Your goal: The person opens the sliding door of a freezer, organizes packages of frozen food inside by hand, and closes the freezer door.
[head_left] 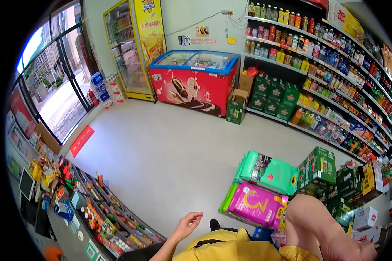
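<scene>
My left hand (190, 223) is held out above the grey floor at the bottom centre, fingers loosely stretched and holding nothing. It is between the snack counter and a purple bag (256, 203). My right arm is bent, with the elbow raised in front of several stacked boxes. At the lower right edge, my right hand (366, 251) shows only in part, and its fingers cannot be made out. A teal bag (268, 172) lies against the purple one, beside a green carton (320, 167).
A counter rack (113, 209) of snacks curves along the lower left. A red chest freezer (191, 87) and a yellow-framed fridge (130, 52) stand at the back. Drink shelves (309, 56) line the right side. A glass door (69, 56) is at the left.
</scene>
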Motion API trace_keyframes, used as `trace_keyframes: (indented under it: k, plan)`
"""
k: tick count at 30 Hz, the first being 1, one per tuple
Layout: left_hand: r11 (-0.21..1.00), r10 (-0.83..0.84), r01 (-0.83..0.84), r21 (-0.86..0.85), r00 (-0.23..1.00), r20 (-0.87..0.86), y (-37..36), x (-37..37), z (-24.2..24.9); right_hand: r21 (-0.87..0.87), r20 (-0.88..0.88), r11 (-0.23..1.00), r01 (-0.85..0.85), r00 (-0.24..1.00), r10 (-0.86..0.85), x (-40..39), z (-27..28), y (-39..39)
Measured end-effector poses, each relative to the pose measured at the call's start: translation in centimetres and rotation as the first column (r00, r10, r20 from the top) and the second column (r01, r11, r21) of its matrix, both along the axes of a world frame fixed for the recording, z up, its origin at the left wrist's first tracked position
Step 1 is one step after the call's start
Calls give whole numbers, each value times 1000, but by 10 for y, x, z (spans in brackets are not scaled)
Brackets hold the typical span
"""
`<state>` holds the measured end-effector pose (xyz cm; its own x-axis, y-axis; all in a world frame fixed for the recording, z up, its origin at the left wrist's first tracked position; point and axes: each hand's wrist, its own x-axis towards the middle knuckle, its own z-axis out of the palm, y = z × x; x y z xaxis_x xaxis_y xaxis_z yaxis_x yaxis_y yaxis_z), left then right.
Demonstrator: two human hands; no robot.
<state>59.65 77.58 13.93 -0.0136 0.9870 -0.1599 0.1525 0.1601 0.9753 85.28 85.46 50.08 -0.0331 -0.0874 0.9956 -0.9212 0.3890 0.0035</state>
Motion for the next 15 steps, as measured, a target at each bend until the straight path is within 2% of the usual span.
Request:
trace_keyframes:
  k: [3,6,7,10,11,15]
  plan:
    - [1000,-23,22,-14,995,-100,49,-25,13,64,20,991,-117,993,116,-23,11,49]
    - [1000,9,-10,-6,992,-125,89,-47,2,99,56,975,-200,979,196,-50,18,98]
    - [1000,21,-21,6,996,-87,102,-52,-9,107,78,968,-226,973,218,-61,18,112]
    - [994,44,-28,-104,987,154,138,-73,-26,128,115,952,-277,958,263,-90,19,159]
    - [994,27,-8,-109,984,177,152,-84,-29,132,126,948,-289,954,273,-97,19,173]
    - [988,-102,105,-114,994,31,224,-138,-47,132,157,943,-306,946,285,-139,15,234]
